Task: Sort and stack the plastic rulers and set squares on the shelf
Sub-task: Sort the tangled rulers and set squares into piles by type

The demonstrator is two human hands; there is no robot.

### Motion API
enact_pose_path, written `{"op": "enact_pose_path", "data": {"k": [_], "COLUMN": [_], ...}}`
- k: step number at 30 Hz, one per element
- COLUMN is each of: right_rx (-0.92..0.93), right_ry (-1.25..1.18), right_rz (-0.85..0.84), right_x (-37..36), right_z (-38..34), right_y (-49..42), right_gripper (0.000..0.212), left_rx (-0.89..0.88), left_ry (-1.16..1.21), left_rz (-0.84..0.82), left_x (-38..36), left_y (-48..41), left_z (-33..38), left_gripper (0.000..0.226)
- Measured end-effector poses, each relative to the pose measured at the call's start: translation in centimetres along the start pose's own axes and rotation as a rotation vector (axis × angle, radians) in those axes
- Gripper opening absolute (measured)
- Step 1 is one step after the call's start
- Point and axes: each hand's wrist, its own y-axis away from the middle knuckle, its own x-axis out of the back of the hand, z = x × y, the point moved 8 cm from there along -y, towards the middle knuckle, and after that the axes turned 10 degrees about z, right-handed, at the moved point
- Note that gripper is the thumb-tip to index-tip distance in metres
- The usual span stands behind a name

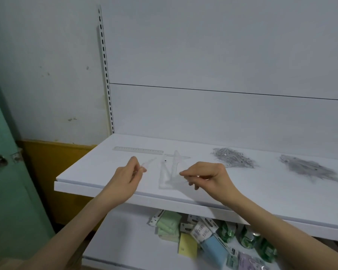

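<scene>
Head view: a white shelf (98, 172) carries a clear ruler (139, 151) lying flat near its back left. In front of the ruler, a few clear set squares (169, 172) overlap in a loose pile at mid-shelf. The left hand (125, 176) pinches a clear plastic piece (149, 162) – too blurred to name – just left of the pile. The right hand (207, 176) hovers at the pile's right with thumb and forefinger pressed together; whether they grip anything cannot be told. Two heaps of grey metal pieces (232, 157) lie further right – packets (203, 234) fill the lower shelf.
</scene>
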Motion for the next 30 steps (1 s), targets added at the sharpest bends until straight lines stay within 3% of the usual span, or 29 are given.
{"op": "enact_pose_path", "data": {"k": [5, 7, 10, 16, 21, 30], "right_rx": [-0.225, -0.283, -0.389, -0.481, -0.532, -0.696], "right_ry": [0.052, 0.047, -0.047, -0.02, 0.094, 0.218], "right_rz": [-0.025, 0.001, 0.202, 0.337, 0.408, 0.699], "right_x": [2.9, 4.3, 7.6, 13.2, 18.8, 35.9], "right_z": [1.2, 1.7, 2.6, 3.0, 3.6, 8.4], "right_y": [2.2, 3.1, 4.3, 6.8, 8.9, 12.9], "right_gripper": [0.044, 0.033, 0.014, 0.031, 0.025, 0.011], "left_rx": [0.015, -0.011, -0.072, -0.26, -0.33, -0.386], "left_ry": [0.15, 0.216, 0.252, 0.145, 0.108, 0.081], "left_rz": [-0.073, -0.1, -0.139, -0.218, -0.327, -0.303], "left_x": [-3.0, -4.2, -6.4, -11.3, -16.3, -25.0], "left_y": [-0.5, -0.7, -1.0, -1.1, -1.6, -3.3], "left_z": [1.6, 2.9, 4.9, 9.6, 13.6, 21.0], "left_gripper": [0.025, 0.032, 0.04, 0.038, 0.049, 0.067]}}
